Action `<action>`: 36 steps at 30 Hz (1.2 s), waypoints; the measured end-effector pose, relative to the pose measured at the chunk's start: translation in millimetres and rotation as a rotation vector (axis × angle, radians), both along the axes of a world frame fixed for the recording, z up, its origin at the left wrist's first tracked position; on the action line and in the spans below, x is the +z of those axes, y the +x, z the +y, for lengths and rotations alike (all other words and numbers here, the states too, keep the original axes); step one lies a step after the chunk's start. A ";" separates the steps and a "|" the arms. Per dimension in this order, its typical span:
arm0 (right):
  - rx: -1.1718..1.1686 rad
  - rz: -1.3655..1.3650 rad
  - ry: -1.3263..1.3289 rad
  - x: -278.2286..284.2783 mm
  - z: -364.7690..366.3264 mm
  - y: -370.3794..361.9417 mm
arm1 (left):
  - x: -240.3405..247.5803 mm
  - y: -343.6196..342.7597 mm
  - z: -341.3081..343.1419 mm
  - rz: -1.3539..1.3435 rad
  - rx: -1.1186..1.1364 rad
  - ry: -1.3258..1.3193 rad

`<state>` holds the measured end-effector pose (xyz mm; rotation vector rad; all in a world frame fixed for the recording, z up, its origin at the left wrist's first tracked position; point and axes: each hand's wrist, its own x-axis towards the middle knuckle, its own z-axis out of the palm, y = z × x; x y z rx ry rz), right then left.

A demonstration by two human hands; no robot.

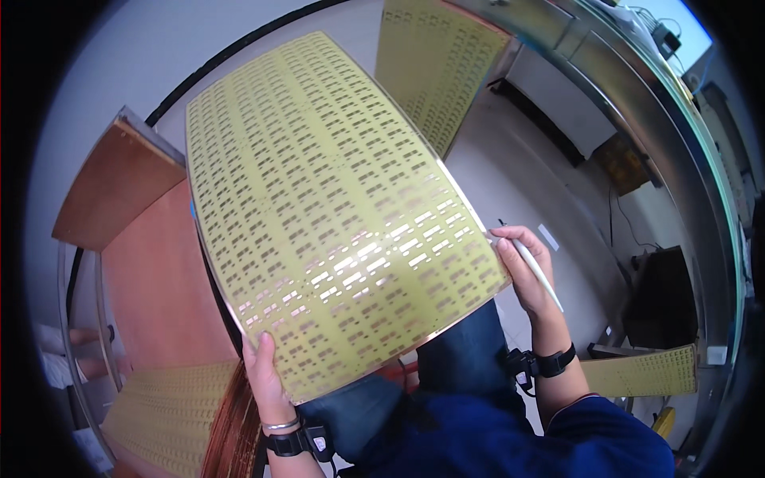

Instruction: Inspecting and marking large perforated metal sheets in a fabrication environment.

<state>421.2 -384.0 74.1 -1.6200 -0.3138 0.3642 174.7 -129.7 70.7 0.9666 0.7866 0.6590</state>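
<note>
A large yellow-green circuit board panel (319, 183), printed with rows of small shiny metallic pads, is held up tilted in front of me. My left hand (267, 374) grips its near left edge, thumb on the top face and the other fingers hidden beneath. At the right edge my right hand (526, 263) pinches the panel near its corner. A slim white pen-like tool (535, 271) with a dark tip is also tucked in that hand. Light glares off the pads across the panel's lower middle.
At lower left lies a stack of similar panels (163, 414) with coppery edges. Beside it stand a reddish-brown board (163, 279) and a brown slab (115, 179). Another panel (434, 72) leans at the far side. A metal-framed bench (677, 151) curves along the right, above a dark box (661, 295).
</note>
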 end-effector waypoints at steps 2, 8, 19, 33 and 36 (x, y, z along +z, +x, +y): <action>0.001 -0.015 0.018 3.8 -1.4 -0.4 | -2.1 0.4 1.7 0.015 -0.035 0.013; 0.009 0.007 0.015 10.7 -1.5 -2.1 | -1.7 -3.9 8.3 0.050 -0.029 0.038; 0.280 0.375 0.152 -9.8 8.0 15.2 | -13.8 -28.4 12.5 0.014 -0.160 0.026; 0.296 0.526 0.590 -0.3 55.3 -5.8 | 14.1 -56.4 18.3 -0.373 0.054 -0.167; 0.292 0.571 0.710 -0.4 70.4 -19.4 | 12.7 -52.6 7.0 -0.581 0.247 -0.330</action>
